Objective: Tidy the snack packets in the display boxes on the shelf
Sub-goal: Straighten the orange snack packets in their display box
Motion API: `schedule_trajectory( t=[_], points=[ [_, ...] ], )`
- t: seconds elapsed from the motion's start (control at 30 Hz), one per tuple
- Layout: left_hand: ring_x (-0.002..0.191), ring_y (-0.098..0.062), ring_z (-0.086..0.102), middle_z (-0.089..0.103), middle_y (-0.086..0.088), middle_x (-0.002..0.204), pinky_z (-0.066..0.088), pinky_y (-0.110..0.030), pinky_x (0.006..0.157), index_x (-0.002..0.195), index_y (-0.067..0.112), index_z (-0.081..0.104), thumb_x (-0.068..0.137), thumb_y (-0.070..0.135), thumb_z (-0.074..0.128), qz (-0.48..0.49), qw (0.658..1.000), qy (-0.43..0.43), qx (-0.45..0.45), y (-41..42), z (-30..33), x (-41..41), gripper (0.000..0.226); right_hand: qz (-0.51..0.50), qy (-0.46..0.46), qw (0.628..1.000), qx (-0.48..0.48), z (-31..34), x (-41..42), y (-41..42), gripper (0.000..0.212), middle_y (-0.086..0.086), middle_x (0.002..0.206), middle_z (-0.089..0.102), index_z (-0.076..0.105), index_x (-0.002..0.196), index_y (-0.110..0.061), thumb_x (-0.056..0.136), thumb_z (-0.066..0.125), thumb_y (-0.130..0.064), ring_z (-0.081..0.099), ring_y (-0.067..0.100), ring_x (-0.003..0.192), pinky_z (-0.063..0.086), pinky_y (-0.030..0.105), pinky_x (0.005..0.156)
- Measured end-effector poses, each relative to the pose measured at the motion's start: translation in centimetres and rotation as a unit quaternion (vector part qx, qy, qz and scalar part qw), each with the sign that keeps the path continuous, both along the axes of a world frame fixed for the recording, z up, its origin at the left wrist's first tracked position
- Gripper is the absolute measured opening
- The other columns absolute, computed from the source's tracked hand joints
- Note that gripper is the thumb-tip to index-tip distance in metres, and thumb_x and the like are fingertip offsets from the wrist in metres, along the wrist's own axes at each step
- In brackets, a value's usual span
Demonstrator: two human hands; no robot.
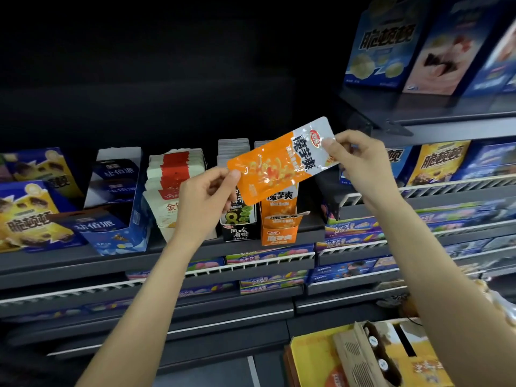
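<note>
Two hands, left hand (205,201) and right hand (360,163), pinch a glossy orange-and-silver packet (279,160).

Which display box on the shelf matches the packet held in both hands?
The orange display box, right of the black one: it alone shares the orange packet's colour and lettering.

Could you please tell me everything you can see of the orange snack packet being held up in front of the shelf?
The orange snack packet is a flat, glossy, plastic-looking pouch, orange over most of its face with a silvery-white upper end bearing large dark characters and a red logo. It is held in the air, tilted, its right end higher. The left hand pinches its lower left corner; the right hand pinches its upper right end. It hangs in front of the orange display box, not touching it.
</note>
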State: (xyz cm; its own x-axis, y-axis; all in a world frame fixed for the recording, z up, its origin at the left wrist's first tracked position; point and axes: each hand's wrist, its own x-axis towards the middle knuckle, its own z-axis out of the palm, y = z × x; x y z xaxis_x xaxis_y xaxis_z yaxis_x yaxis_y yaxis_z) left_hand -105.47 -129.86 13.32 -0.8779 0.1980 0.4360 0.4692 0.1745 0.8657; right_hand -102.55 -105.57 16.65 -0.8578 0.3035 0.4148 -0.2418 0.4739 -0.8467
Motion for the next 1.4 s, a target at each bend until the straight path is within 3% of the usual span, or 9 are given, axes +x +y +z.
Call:
schedule_trajectory(
  t=[0.17,0.37,0.53,0.63,0.8,0.93,1.03,1.27,1.4],
  points=[
    [0.050,-0.001,0.045,0.053,0.015,0.054,0.036,-0.010,0.050,0.067,0.020,0.055,0.097,0.017,0.052,-0.035,0.999,-0.016,0.004,1.3,-0.5,-0.7,0.030,-0.015,-0.013,1.000,-0.013,-0.4,0.4,0.2,0.017,-0.008,0.083,0.067,0.056,0.086,-0.017,0.099,0.051,-0.026,0.052,0.006,0.042,0.041,0.019,0.041],
    [0.067,0.001,0.062,0.067,0.015,0.072,0.047,-0.012,0.065,0.088,0.032,0.064,0.095,0.025,0.056,-0.023,0.998,-0.039,-0.045,2.5,-1.9,-1.0,0.013,0.025,0.073,0.995,-0.057,-0.4,0.9,1.1,0.006,-0.011,0.082,0.069,0.055,0.103,-0.015,0.099,0.052,-0.013,0.069,0.009,0.082,0.057,0.022,0.056],
    [0.086,0.005,0.061,0.068,0.018,0.090,0.047,-0.009,0.076,0.102,0.037,0.064,0.086,0.031,0.068,-0.066,0.989,-0.019,-0.128,1.2,-3.1,0.0,0.018,0.065,0.094,0.993,0.024,-1.0,0.8,2.3,0.013,-0.019,0.081,0.061,0.058,0.100,-0.022,0.098,0.053,-0.010,0.063,0.006,0.079,0.058,0.022,0.066],
    [0.094,0.006,0.060,0.066,0.023,0.097,0.046,-0.012,0.086,0.102,0.043,0.062,0.082,0.034,0.070,-0.092,0.976,0.029,-0.193,0.9,-3.8,0.7,0.023,0.100,0.086,0.983,0.124,-2.2,-0.1,1.9,0.011,-0.004,0.086,0.062,0.064,0.101,-0.013,0.097,0.054,-0.009,0.065,0.014,0.075,0.057,0.017,0.066],
    [0.093,0.000,0.062,0.069,0.014,0.099,0.052,-0.030,0.087,0.101,0.029,0.072,0.088,0.037,0.061,-0.056,0.969,0.092,-0.221,1.5,-5.2,0.5,0.019,0.162,0.073,0.921,0.348,-3.6,-2.9,0.3,0.014,-0.006,0.088,0.069,0.071,0.101,-0.008,0.092,0.063,-0.015,0.059,-0.004,0.069,0.046,0.006,0.067],
    [0.088,-0.001,0.062,0.068,0.014,0.097,0.054,-0.031,0.079,0.100,0.026,0.073,0.090,0.041,0.055,-0.033,0.969,0.114,-0.215,1.9,-5.3,0.3,0.025,0.184,0.046,0.879,0.438,-4.0,-5.7,-0.6,0.014,0.000,0.091,0.074,0.074,0.099,-0.012,0.089,0.067,-0.020,0.067,0.012,0.080,0.054,0.032,0.071],
    [0.083,-0.003,0.062,0.065,0.014,0.094,0.055,-0.035,0.074,0.100,0.023,0.072,0.091,0.032,0.061,-0.006,0.973,0.111,-0.201,2.3,-5.5,-0.2,0.017,0.134,0.045,0.871,0.470,-4.4,-6.9,-0.5,0.017,-0.001,0.093,0.072,0.074,0.098,-0.017,0.089,0.066,-0.030,0.066,0.021,0.085,0.049,0.032,0.064],
    [0.084,-0.003,0.063,0.070,0.008,0.094,0.053,-0.020,0.075,0.101,0.017,0.070,0.093,0.029,0.059,0.012,0.977,0.071,-0.202,3.5,-4.9,-1.8,0.018,0.039,0.075,0.950,0.299,-4.5,-4.5,0.2,0.023,-0.002,0.093,0.054,0.069,0.110,-0.016,0.088,0.068,-0.021,0.045,0.003,0.073,0.038,0.016,0.067],
    [0.085,-0.006,0.064,0.066,0.010,0.089,0.050,-0.015,0.074,0.102,0.014,0.069,0.094,0.028,0.058,0.007,0.981,0.043,-0.189,3.9,-4.6,-2.5,0.020,0.045,0.050,0.980,0.189,-4.7,-1.2,0.0,0.017,-0.005,0.090,0.058,0.067,0.107,-0.019,0.092,0.063,-0.017,0.055,0.010,0.063,0.044,0.016,0.061]
  ],
)
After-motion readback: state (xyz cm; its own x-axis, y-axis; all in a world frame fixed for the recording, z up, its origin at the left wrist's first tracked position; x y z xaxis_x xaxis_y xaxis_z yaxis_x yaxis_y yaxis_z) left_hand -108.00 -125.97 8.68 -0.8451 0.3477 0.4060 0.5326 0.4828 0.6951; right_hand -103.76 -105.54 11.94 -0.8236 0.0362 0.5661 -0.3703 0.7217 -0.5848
